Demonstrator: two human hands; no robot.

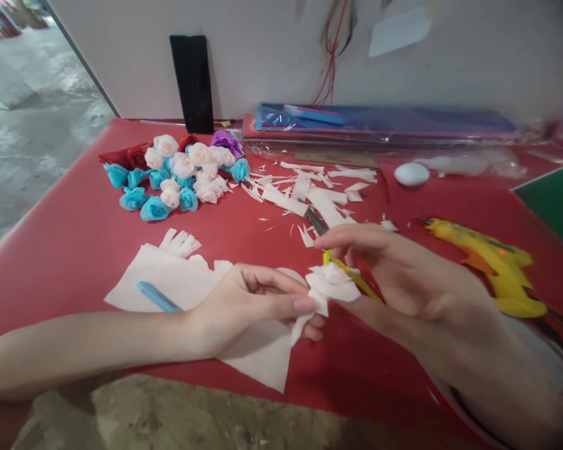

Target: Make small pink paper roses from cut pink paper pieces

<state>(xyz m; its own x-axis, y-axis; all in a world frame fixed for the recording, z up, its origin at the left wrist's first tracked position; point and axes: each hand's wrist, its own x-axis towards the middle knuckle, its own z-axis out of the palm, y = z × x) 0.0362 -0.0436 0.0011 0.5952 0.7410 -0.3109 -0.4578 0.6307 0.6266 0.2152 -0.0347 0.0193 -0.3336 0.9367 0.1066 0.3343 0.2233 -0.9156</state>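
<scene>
My left hand (258, 300) pinches a small white paper rose (331, 284) at its lower left, between thumb and fingers. A narrow white petal strip hangs below that pinch. Close by on the right is my right hand (403, 294), its index finger curved above the flower and its thumb by the lower right petal. These fingers are apart; whether the thumb touches the petal is hard to tell. Just beyond the rose lie scissors (315, 220) with dark blades and yellow and red handles, partly hidden by my right hand.
Cut white paper (258, 356) and a blue pen (157, 296) lie under my left arm. Finished paper roses (182, 165) cluster at back left, beside paper scraps (328, 203). A yellow glue gun (492, 262) is at right. A black phone (192, 84) leans on the wall.
</scene>
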